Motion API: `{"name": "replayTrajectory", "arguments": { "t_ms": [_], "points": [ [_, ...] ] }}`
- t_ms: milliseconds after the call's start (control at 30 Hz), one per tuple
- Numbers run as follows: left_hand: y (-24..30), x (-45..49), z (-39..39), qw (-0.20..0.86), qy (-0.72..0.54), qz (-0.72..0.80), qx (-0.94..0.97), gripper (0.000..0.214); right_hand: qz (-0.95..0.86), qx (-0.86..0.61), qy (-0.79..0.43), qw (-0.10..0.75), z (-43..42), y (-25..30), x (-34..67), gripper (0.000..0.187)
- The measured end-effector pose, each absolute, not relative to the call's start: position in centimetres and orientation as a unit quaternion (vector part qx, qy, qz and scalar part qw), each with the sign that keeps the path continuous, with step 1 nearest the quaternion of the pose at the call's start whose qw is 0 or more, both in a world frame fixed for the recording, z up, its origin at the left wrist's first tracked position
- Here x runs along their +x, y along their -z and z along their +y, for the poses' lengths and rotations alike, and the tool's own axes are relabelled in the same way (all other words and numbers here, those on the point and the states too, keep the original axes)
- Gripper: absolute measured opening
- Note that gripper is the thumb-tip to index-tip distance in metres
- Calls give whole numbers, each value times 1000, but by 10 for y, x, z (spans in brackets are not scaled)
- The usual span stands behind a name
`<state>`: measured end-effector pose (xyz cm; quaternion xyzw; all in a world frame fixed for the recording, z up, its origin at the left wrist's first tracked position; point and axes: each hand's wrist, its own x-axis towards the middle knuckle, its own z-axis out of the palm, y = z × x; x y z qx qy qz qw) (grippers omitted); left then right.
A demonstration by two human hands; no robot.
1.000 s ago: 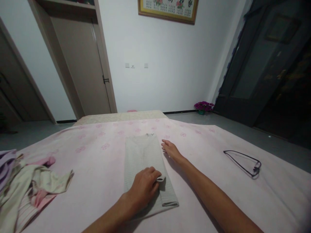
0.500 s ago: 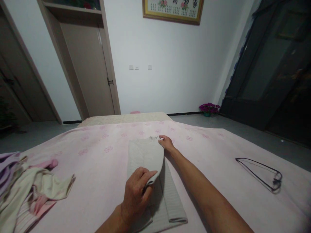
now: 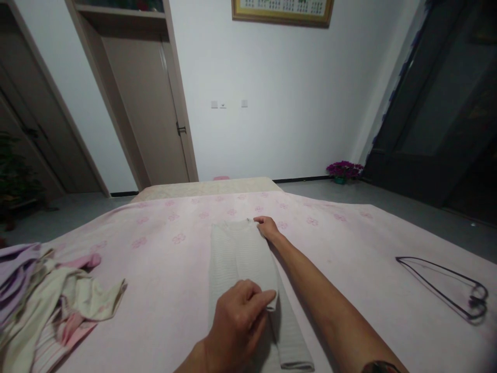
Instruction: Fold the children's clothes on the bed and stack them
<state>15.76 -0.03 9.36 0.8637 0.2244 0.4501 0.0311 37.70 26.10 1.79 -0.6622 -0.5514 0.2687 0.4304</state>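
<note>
A pale grey ribbed garment [image 3: 229, 259], perhaps a long-sleeved top, lies folded lengthwise on the pink flowered bed cover [image 3: 163, 290]. My left hand [image 3: 240, 321] is closed over its near part, thumb and forefinger pinching the edge of a folded-over layer. At the garment's far right corner, my right hand [image 3: 267, 228] grips the fabric between thumb and fingers. Below my left hand, a cuff-like end of the garment sticks out toward me; the part under that hand is hidden.
Crumpled clothes [image 3: 58, 305] in purple, cream and pink lie at the left. A black wire hanger [image 3: 438, 285] rests on the cover at the right. Past the bed are a door [image 3: 155, 109], a white wall [image 3: 272, 129] and a pot of purple flowers [image 3: 344, 170].
My left hand has moved right and toward me, laying the folded layer flatter over the garment. My right hand stays at the far corner. The camera view has shifted slightly.
</note>
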Motion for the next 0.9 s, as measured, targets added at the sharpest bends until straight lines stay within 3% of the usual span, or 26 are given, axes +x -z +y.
{"name": "replayTrajectory", "arguments": {
  "t_ms": [300, 733, 900],
  "points": [
    [-43, 190, -5, -52, -373, 200, 905, 15, -601, -670, -193, 390, 251, -28, 380, 37],
    [-23, 191, 1, -29, -363, 170, 915, 15, -601, -703, -134, 355, 247, -27, 374, 28],
    [-17, 192, 1, -13, -325, 182, 928, 14, -602, -695, -156, 361, 251, -27, 377, 14]
  ]
}}
